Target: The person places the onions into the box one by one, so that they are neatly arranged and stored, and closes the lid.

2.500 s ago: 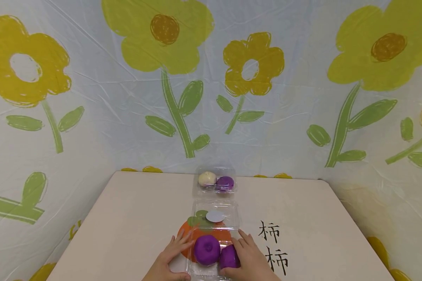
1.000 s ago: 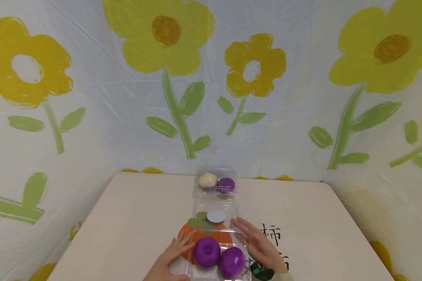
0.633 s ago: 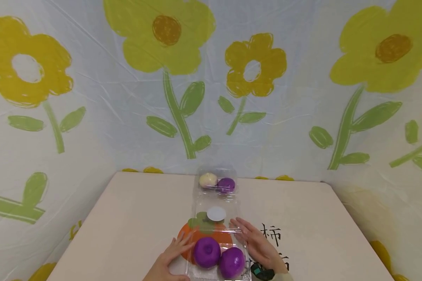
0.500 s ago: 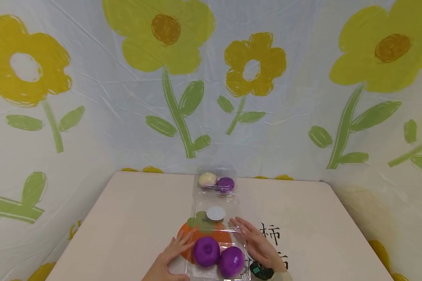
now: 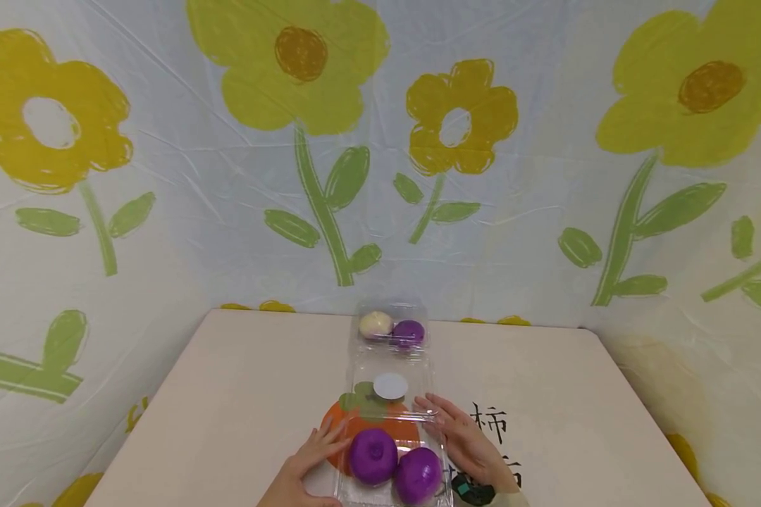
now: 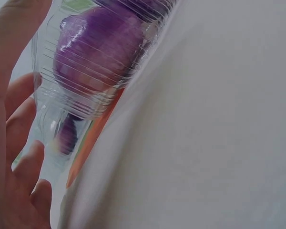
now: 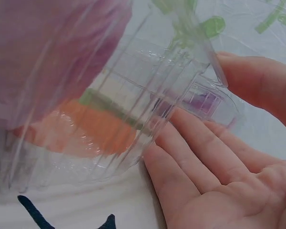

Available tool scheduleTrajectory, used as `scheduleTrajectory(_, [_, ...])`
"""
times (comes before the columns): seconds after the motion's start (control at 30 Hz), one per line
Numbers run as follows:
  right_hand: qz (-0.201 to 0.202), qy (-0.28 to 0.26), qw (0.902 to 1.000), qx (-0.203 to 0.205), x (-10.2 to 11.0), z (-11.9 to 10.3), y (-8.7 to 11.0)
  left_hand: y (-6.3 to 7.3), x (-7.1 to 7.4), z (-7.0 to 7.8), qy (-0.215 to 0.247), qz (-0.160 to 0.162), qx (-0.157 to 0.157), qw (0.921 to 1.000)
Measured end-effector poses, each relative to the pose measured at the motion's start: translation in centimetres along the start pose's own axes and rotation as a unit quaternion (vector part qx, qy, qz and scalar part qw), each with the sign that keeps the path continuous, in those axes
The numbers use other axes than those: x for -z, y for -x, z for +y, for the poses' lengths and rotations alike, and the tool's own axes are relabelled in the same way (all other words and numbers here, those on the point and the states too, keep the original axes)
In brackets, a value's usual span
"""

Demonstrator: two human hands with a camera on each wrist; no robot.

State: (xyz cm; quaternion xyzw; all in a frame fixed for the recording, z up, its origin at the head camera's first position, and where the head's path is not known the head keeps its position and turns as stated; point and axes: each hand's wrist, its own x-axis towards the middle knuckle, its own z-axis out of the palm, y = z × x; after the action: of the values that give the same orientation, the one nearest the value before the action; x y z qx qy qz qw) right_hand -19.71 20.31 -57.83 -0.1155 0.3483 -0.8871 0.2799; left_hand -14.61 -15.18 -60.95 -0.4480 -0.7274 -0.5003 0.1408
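Two round purple, onion-like vegetables, one on the left (image 5: 373, 456) and one on the right (image 5: 418, 474), lie in the near tray of a clear plastic clamshell box (image 5: 393, 498). Its lid (image 5: 363, 366) is folded back away from me and carries a white oval sticker (image 5: 390, 386). My left hand (image 5: 307, 465) rests along the box's left side, fingers extended. On the right side, my right hand (image 5: 466, 438) lies against the wall with straight fingers. In the right wrist view, the thumb (image 7: 257, 86) touches or nearly touches the rim.
Behind the lid, near the table's back edge, another clear box (image 5: 390, 307) holds a cream-white round vegetable (image 5: 376, 325) and a purple one (image 5: 409, 334). The pale tabletop (image 5: 254, 380) bears a printed orange persimmon and black characters. A flower-patterned cloth (image 5: 520, 211) surrounds it.
My right hand has let go of the right purple vegetable and moved to the box's right wall. That vegetable lies fully visible in the tray. The lid has shifted slightly farther from me.
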Motion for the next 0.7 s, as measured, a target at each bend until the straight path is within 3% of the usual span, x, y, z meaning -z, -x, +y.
scheduleTrajectory(0.2, [-0.025, 0.015, 0.9995, 0.012, 0.2, 0.2, 0.1, -0.1, 0.0, -0.3, -0.009, 0.002, -0.023, 0.9997])
scheduleTrajectory(0.37, [-0.003, 0.067, 0.9977, 0.008, 0.0, -0.3, -0.1, -0.2, -0.1, -0.2, -0.016, 0.010, -0.037, 0.9991])
scheduleTrajectory(0.53, [-0.011, 0.098, 0.9951, -0.007, 0.0, -1.4, -0.3, -0.6, -0.1, 0.2, -0.017, 0.020, -0.024, 0.9994])
scheduleTrajectory(0.7, [-0.028, 0.111, 0.9930, -0.027, 0.2, -2.6, -0.6, -0.8, 0.0, 0.7, -0.019, 0.025, 0.010, 0.9995])
